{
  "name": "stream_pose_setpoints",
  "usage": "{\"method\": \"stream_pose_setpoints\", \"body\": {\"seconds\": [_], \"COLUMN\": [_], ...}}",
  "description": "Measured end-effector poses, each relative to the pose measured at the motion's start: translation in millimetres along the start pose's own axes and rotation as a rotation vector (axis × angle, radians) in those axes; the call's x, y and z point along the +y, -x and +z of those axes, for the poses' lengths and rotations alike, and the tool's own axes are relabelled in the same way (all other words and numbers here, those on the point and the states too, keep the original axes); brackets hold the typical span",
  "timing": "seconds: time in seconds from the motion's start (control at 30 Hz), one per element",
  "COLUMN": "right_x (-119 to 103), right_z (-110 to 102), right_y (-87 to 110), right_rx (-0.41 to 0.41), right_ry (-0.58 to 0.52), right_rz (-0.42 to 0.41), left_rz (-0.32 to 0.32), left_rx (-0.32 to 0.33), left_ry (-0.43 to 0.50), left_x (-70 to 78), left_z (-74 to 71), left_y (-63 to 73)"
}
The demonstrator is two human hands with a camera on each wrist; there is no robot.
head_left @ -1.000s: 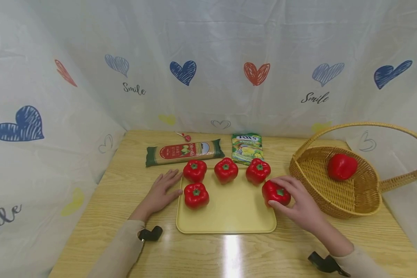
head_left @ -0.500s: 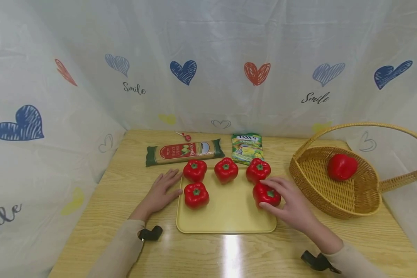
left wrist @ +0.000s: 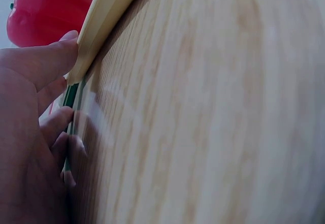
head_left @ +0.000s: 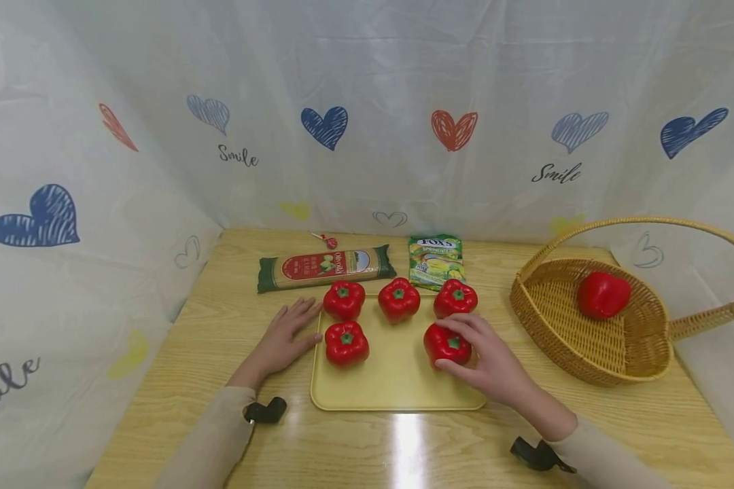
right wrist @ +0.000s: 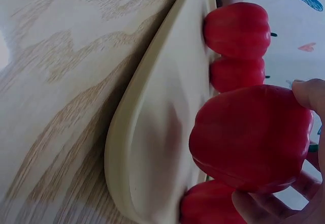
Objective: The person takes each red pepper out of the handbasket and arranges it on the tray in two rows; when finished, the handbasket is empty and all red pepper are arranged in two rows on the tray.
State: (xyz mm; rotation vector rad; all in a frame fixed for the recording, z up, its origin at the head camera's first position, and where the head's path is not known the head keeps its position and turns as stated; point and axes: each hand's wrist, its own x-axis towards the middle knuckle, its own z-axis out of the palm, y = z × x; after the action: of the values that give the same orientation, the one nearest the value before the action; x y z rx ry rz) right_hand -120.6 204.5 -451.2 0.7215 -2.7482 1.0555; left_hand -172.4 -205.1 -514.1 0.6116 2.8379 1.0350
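Note:
My right hand grips a red bell pepper with a green stem over the right part of the yellow tray. In the right wrist view, thumb and fingers hold this pepper near its stem end, and a shadow falls on the tray beside it. Two red peppers stand at the tray's left, one pepper behind another pepper. A third pepper is at the back middle, and one more pepper at the back right. My left hand lies on the table, thumb at the tray's left rim.
A wicker basket with a tall handle stands on the right, holding one red pepper. Behind the tray lie a spaghetti pack, a green candy bag and a lollipop. A printed white curtain closes off the back.
My right hand has carried the gripped pepper leftward, from the tray's right edge further in over the tray. The left hand and the other peppers have stayed put.

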Motion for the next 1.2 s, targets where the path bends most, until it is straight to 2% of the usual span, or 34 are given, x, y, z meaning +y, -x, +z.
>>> {"method": "stream_pose_setpoints", "body": {"seconds": [1.2], "right_x": [-16.8], "right_z": [47.1], "right_y": [-28.0], "right_rx": [-0.036], "right_ry": [-0.06], "right_rz": [-0.005], "left_rz": [0.003], "left_rx": [-0.002], "left_ry": [-0.002], "left_x": [1.3], "left_z": [-1.2], "left_y": [0.0]}}
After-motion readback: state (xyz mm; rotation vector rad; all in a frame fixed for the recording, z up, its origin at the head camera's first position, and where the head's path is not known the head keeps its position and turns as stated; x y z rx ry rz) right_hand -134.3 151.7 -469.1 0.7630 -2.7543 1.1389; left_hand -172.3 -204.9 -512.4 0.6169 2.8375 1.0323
